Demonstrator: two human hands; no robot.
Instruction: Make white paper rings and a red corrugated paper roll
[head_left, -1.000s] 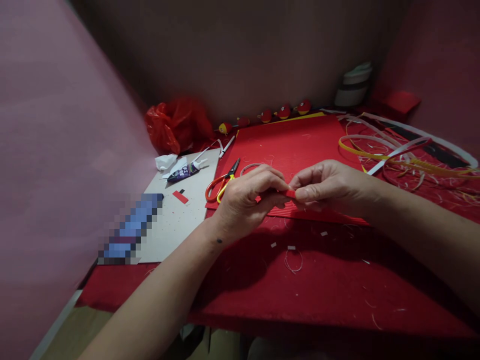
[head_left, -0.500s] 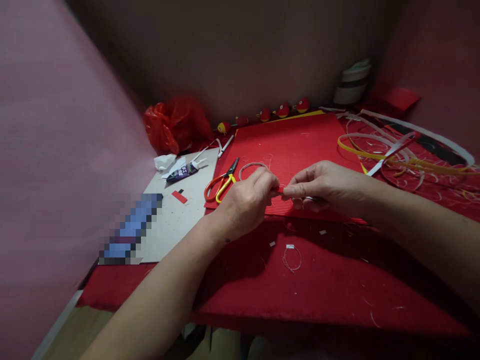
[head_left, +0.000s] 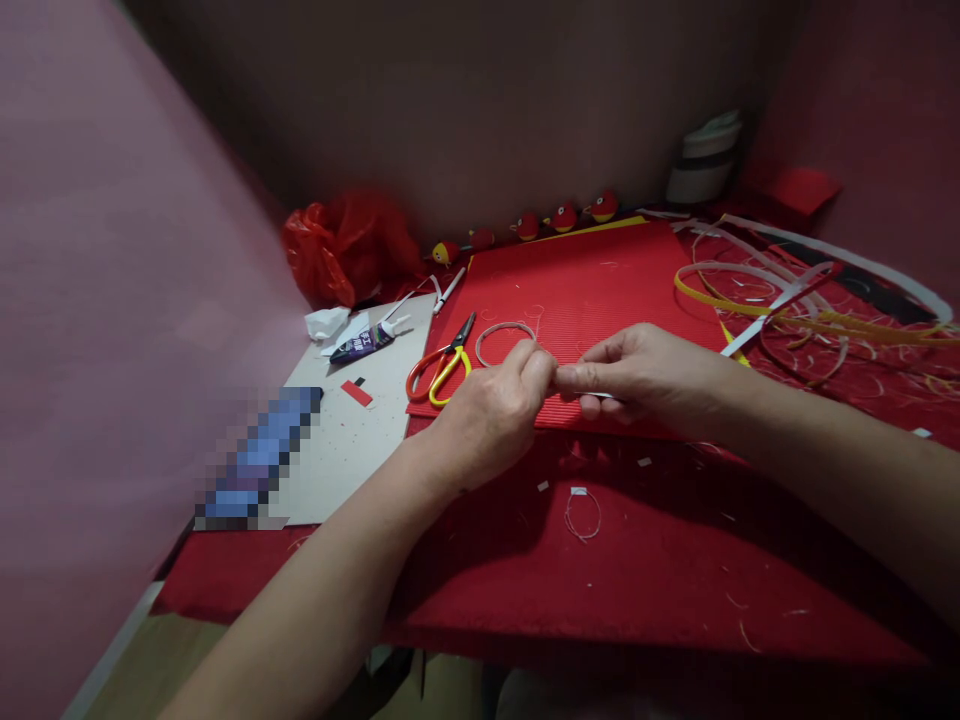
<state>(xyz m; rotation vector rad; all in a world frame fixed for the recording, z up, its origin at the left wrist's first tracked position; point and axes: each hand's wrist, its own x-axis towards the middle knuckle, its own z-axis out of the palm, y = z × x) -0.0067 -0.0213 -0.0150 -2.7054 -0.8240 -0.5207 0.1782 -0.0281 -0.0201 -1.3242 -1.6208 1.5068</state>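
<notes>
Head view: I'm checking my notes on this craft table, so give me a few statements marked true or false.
1. The left hand and right hand meet fingertip to fingertip. True.
2. The scissors are in the right hand. False: they lie on the red corrugated sheet, left of both hands.
3. The glue tube lies on the grey board. True.
4. The red plastic bag sits at the table's right edge. False: it is at the back left.
</notes>
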